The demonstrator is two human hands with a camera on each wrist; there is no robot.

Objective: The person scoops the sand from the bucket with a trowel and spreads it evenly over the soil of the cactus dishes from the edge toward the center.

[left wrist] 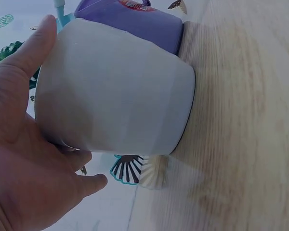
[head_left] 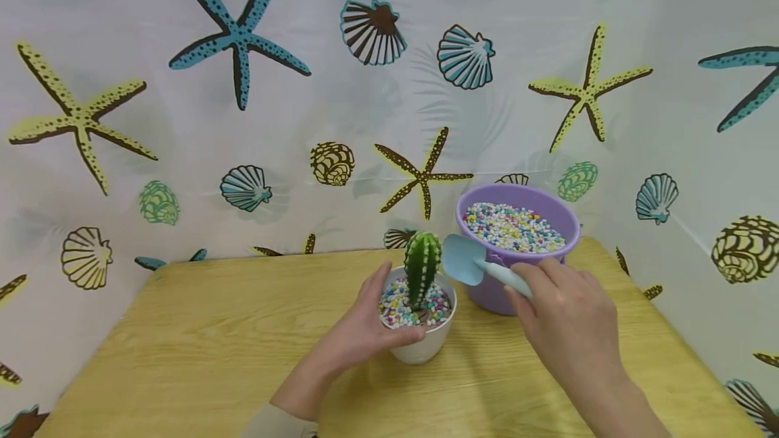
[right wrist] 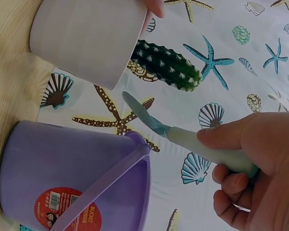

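Observation:
A small white pot stands on the wooden table; a green cactus rises from the coloured pebbles in it. My left hand wraps around the pot's side, thumb over the rim. In my right hand I grip the handle of a light blue trowel, whose empty blade hovers beside the cactus, above the pot's right edge. The same trowel shows in the right wrist view, between the cactus and the bucket.
A purple bucket full of coloured pebbles stands just behind and right of the pot, close to the table's back edge. A curtain printed with starfish and shells walls in the back and the right side.

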